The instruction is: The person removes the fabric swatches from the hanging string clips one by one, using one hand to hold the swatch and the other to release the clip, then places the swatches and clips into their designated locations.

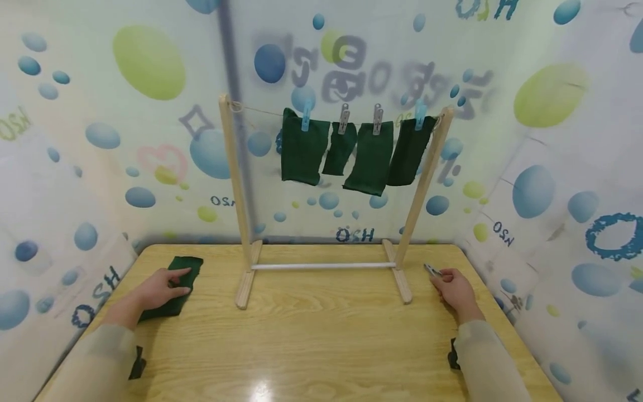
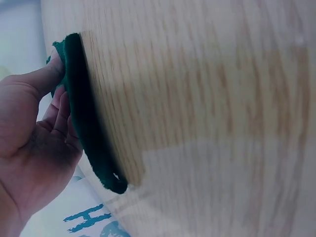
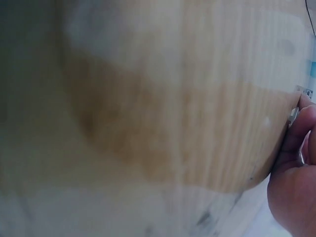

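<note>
A dark green cloth (image 1: pixel 173 301) lies near the table's left edge. My left hand (image 1: pixel 159 287) rests on it, index finger and thumb stretched over the fabric with a gap between them. In the left wrist view, the thumb lies against the same green cloth (image 2: pixel 89 113) and the other fingers bend beside it. Over by the right edge, my right hand (image 1: pixel 456 290) pinches a grey clothespin (image 1: pixel 432 270) between thumb and fingers. The right wrist view shows only part of that hand (image 3: pixel 296 168), at its border, with the pin mostly hidden.
A wooden drying rack (image 1: pixel 236 184) stands at the back of the table (image 1: pixel 321 335). Several green cloths (image 1: pixel 303 151) hang from its string, held by blue clothespins (image 1: pixel 306 115) and grey clothespins (image 1: pixel 378 119). A white rod (image 1: pixel 321 266) joins the rack's feet. Patterned curtains surround the table.
</note>
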Demonstrator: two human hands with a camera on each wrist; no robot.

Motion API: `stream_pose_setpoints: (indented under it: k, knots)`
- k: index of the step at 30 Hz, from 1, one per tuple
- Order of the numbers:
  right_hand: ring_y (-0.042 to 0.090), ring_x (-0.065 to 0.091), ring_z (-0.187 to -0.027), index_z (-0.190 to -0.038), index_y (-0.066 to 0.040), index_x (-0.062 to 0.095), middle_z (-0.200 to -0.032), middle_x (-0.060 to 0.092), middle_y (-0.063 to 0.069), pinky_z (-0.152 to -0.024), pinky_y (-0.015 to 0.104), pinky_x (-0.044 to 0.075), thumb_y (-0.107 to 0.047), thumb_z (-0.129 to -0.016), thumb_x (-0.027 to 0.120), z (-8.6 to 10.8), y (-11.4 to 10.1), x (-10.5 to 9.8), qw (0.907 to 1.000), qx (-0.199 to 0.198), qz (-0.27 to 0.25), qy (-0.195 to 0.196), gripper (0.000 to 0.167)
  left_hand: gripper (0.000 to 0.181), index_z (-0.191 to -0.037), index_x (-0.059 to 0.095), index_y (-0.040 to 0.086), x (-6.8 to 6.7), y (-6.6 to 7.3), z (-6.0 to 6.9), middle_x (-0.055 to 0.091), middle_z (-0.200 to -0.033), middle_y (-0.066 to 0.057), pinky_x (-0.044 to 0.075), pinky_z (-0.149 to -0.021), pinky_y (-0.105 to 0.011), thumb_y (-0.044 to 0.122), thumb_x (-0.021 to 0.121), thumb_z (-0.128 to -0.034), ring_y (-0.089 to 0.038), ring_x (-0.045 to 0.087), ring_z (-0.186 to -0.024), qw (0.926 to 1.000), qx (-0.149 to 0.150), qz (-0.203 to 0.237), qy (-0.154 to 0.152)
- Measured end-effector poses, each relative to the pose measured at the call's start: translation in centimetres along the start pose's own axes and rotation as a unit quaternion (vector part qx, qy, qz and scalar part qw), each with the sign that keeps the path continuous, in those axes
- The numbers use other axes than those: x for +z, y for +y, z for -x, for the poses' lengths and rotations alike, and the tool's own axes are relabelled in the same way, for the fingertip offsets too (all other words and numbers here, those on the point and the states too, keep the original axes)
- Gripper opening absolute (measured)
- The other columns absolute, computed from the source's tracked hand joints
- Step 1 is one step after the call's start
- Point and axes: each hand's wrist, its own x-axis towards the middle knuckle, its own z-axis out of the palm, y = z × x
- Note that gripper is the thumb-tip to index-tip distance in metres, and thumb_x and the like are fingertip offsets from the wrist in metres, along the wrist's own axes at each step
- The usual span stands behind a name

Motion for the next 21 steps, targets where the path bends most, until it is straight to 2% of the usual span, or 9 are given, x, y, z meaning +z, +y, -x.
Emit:
stream_pose_setpoints:
  k: [4, 8, 12, 18, 21]
  knots:
    - [0.014, 0.065, -0.070, -0.150, 0.010, 0.045, -0.117, 0.063, 0.025, -0.063, 0.029, 0.057, -0.035, -0.110, 0.066, -0.1, 0.1, 0.3, 1.0000, -0.001, -0.004, 0.005, 0.063, 0.071, -0.156, 0.047, -0.015, -0.2, 0.1, -0.2, 0.067, -0.119, -0.037, 0.053, -0.099, -0.066, 0.024, 0.077, -0.1046, -0.052, 0.064, -0.113, 0.9999, -0.009, -0.001, -0.012]
    - [0.012, 0.065, -0.068, -0.151, 0.010, 0.044, -0.117, 0.063, 0.025, -0.062, 0.029, 0.056, -0.035, -0.110, 0.065, -0.2, -0.2, 0.2, 0.9999, -0.010, 0.004, 0.004, 0.064, 0.073, -0.158, 0.045, -0.013, -0.4, 0.3, -0.3, 0.065, -0.124, -0.040, 0.050, -0.105, -0.072, 0.028, 0.076, -0.1056, -0.062, 0.060, -0.123, 0.9993, -0.028, -0.007, -0.023]
    - [0.013, 0.065, -0.067, -0.151, 0.009, 0.044, -0.118, 0.063, 0.025, -0.063, 0.029, 0.055, -0.036, -0.110, 0.064, -0.2, -0.7, -0.1, 0.9997, -0.014, 0.020, 0.004, 0.064, 0.075, -0.160, 0.043, -0.011, -0.5, 0.6, -0.3, 0.064, -0.128, -0.043, 0.049, -0.106, -0.073, 0.030, 0.075, -0.1062, -0.066, 0.057, -0.127, 0.9990, -0.036, -0.004, -0.028]
    - [0.014, 0.065, -0.063, -0.152, 0.006, 0.046, -0.104, 0.067, 0.018, -0.068, 0.030, 0.049, -0.041, -0.111, 0.062, -0.3, -0.8, -0.1, 0.9980, -0.017, 0.061, 0.006, 0.064, 0.077, -0.162, 0.041, -0.009, -0.6, 1.0, -0.3, 0.061, -0.133, -0.047, 0.048, -0.108, -0.074, 0.031, 0.075, -0.1066, -0.067, 0.055, -0.130, 0.9984, -0.046, 0.009, -0.033]
    - [0.015, 0.066, -0.062, -0.154, 0.005, 0.045, -0.106, 0.067, 0.020, -0.067, 0.031, 0.049, -0.044, -0.111, 0.062, -0.4, -0.8, 0.1, 0.9973, -0.009, 0.072, 0.006, 0.067, 0.079, -0.163, 0.040, -0.008, -0.6, 0.9, -0.3, 0.060, -0.134, -0.048, 0.047, -0.110, -0.074, 0.035, 0.075, -0.1065, -0.068, 0.053, -0.132, 0.9977, -0.051, 0.012, -0.042]
